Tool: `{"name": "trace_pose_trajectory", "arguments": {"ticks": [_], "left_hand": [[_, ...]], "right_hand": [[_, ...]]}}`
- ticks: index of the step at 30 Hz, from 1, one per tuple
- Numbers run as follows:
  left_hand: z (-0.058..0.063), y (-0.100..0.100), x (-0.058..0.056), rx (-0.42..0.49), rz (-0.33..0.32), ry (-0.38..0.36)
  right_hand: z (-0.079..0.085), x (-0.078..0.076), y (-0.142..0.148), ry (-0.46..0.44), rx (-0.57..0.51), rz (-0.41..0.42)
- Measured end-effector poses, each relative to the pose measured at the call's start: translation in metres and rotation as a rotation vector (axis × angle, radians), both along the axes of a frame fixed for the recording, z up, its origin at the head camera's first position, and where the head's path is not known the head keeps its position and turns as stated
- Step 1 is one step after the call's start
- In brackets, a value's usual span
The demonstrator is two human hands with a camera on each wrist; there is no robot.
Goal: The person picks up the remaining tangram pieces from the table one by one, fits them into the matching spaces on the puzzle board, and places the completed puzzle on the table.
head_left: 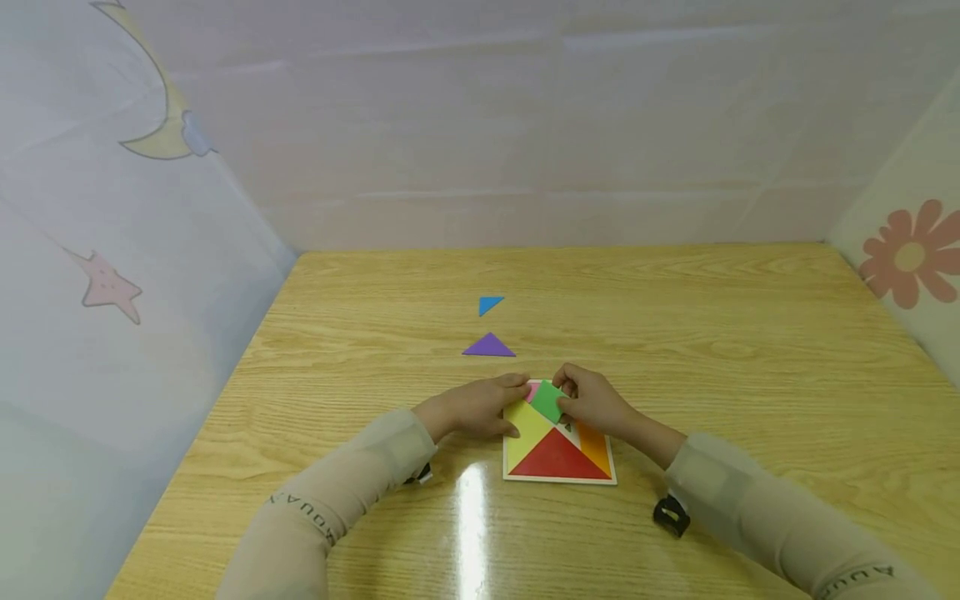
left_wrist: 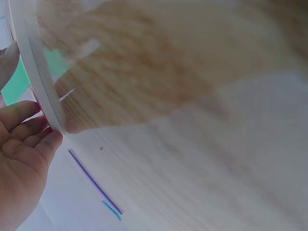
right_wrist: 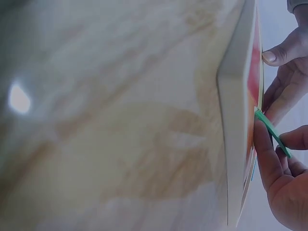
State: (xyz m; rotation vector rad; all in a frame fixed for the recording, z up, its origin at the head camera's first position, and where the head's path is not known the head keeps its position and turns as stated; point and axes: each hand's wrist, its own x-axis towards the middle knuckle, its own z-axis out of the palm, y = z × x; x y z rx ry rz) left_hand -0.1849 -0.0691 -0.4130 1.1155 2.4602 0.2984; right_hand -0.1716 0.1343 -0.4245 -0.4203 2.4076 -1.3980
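A square tangram board (head_left: pixel 562 481) with a pale frame lies on the table, holding yellow (head_left: pixel 527 437), red (head_left: pixel 557 457), orange (head_left: pixel 596 450) and pink (head_left: pixel 533 388) pieces. My left hand (head_left: pixel 483 406) grips its left side, thumb over the yellow piece and curled fingers at the far corner by the pink one. Between thumb and fingers, my right hand (head_left: pixel 597 402) pinches a green square piece (head_left: pixel 547 402). That piece is tilted up from the board in the right wrist view, one edge down at the board's surface. Some of the board is hidden under the right hand.
Beyond the board lie a purple triangle (head_left: pixel 490 346) and, farther back, a smaller blue triangle (head_left: pixel 490 305). The wood-grain table (head_left: pixel 712 333) is bounded by a pale printed backdrop (head_left: pixel 555 125) behind and at both sides.
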Motion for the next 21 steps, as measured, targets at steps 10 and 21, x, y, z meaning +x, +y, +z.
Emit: {"name": "trace_pose_trajectory", "arguments": {"ticks": [10, 21], "left_hand": [[0.000, -0.001, 0.000, 0.009, -0.002, 0.009], [0.001, 0.001, 0.000, -0.018, 0.003, -0.003]], "right_hand": [[0.005, -0.001, -0.001, 0.131, 0.127, 0.030], [0.016, 0.000, -0.006, 0.256, 0.277, 0.028]]}}
